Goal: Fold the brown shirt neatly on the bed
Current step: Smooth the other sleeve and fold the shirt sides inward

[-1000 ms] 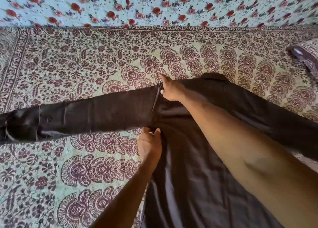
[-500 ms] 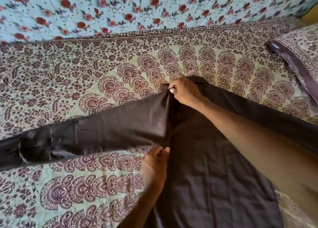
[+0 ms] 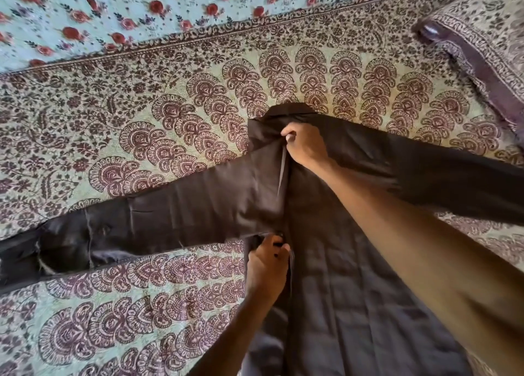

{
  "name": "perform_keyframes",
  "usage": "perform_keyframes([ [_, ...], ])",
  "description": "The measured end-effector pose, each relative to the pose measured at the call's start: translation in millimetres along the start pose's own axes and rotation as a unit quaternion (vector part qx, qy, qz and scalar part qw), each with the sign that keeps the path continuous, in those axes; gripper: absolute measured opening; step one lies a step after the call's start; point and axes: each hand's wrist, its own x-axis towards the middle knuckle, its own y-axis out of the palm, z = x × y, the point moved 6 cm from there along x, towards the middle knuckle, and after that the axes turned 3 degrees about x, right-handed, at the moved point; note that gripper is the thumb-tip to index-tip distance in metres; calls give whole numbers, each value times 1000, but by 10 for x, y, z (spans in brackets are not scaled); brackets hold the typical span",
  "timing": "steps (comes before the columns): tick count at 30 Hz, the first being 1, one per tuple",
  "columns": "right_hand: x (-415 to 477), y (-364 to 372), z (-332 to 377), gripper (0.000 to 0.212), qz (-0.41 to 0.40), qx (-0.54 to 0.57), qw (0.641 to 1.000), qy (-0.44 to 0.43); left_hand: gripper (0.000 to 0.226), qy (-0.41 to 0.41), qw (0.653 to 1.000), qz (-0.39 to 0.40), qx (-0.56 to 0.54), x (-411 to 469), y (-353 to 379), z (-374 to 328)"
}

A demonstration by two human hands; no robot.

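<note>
The right hand (image 3: 304, 149) was closed in a pinch on the brown shirt (image 3: 340, 262) at the shoulder seam, just below the collar (image 3: 286, 110), with the cloth bunched into a short raised ridge under the knuckles. The left hand (image 3: 266, 265) gripped the same garment lower down, at the underarm where the sleeve met the body, fingers curled around the fabric edge. Between the two hands a straight fold line ran along the seam.

The shirt was a smooth, slightly glossy dark brown weave, lying spread on the bed with its body running toward the camera in faint lengthwise creases. Its left sleeve (image 3: 141, 222) stretched flat to the left edge, the cuff end rumpled; the other sleeve (image 3: 453, 171) ran off to the right, partly hidden behind the right forearm.

Beneath lay a printed bedsheet (image 3: 170, 137) of pale green cotton with maroon paisley fans and floral borders. Beyond it was a light cloth with red roses (image 3: 113, 12), and a matching patterned pillow (image 3: 487, 41) sat at the upper right.
</note>
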Motion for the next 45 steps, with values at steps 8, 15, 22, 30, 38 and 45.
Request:
perform_keyframes([
  [8,-44,123,-8,43,51,1,999,-4,14,-8,998,48,-40,-125,-2,29],
  [15,-1296,136,-309,39,-17,84,989,119,15,-9,995,68,76,-447,-168,548],
  [22,-3133,653,-581,54,111,89,969,204,22,83,974,-56,205,-1272,-255,782],
  [30,-4255,1015,-645,39,136,150,944,260,26,72,990,0,120,-1951,-301,1156],
  [38,-5427,1196,-771,39,175,186,924,286,33,-11,991,101,84,-2444,-234,1794],
  [45,-6135,1135,-852,27,33,263,905,334,34,-50,993,98,51,-2933,-50,2192],
])
